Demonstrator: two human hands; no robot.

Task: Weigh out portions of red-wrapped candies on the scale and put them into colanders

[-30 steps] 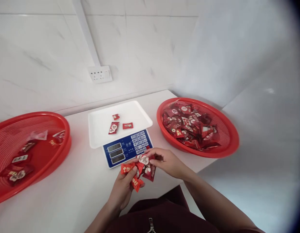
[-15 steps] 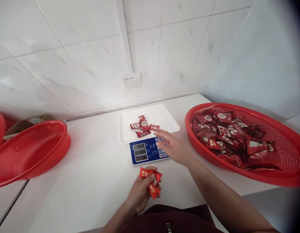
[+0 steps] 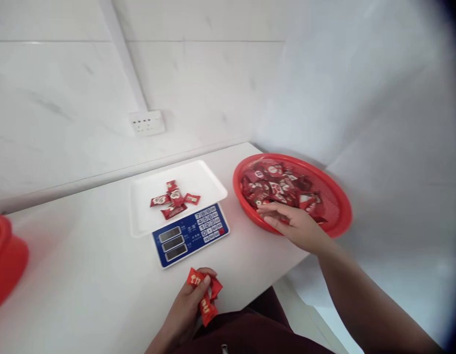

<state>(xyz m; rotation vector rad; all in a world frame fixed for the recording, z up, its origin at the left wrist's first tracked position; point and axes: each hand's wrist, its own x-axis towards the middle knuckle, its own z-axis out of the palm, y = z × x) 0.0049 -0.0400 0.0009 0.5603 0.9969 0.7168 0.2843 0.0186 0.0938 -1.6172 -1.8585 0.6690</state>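
Low in the view, my left hand (image 3: 191,300) is closed around a few red wrapped candies (image 3: 207,304). My right hand (image 3: 296,227) is over the front rim of the red basket (image 3: 338,196), its fingers loosely stretched and nothing visible in them. Inside that basket lies a heap of red packets (image 3: 277,187). Left of my right hand stands a digital scale (image 3: 193,235) with a blue keypad panel. Several red packets (image 3: 175,197) lie on its white tray (image 3: 147,196).
At the left edge is part of another red basket (image 3: 10,260). The white table (image 3: 84,275) carries the scale and baskets. Behind it rises a tiled wall with a socket (image 3: 147,123). The table's front right edge runs beside my body.
My right hand has moved right, from above the scale to the front rim of the basket of packets. My left hand still holds the candies. The view has turned to the right.
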